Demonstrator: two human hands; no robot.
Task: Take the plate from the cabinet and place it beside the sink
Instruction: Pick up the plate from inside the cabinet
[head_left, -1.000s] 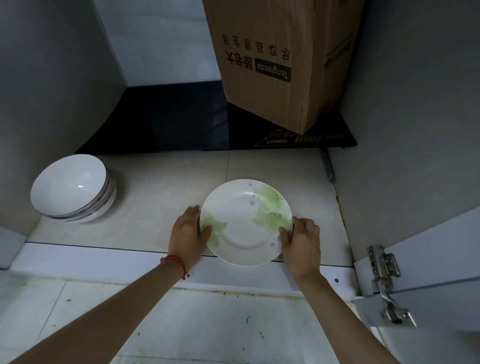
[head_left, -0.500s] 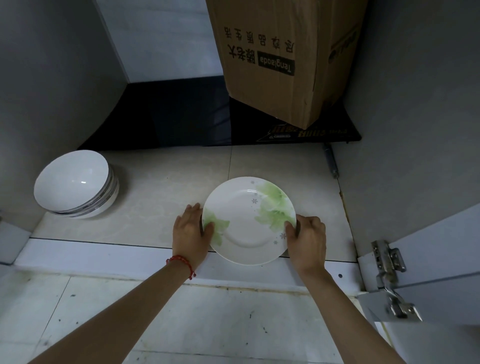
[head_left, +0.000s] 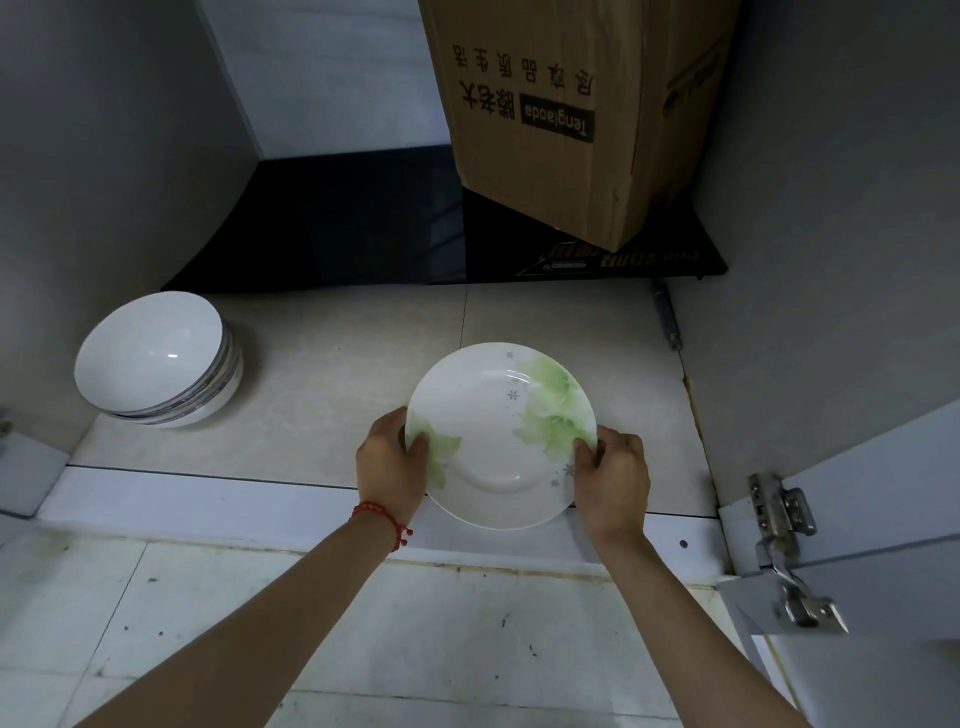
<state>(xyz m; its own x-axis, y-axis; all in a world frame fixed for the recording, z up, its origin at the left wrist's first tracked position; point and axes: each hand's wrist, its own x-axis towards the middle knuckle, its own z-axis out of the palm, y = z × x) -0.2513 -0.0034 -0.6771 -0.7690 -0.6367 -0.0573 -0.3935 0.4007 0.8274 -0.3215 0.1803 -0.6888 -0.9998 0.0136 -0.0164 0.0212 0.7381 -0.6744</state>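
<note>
We've got the plate at centre frame, over the cabinet's front edge, left hand and right hand with fingers closed on opposite rims, probably to carry it level and clear the bowls at left.

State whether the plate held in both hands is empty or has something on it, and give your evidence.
Empty. The plate shows only its bare white surface and printed green flower pattern; no food or object lies on it.
</note>
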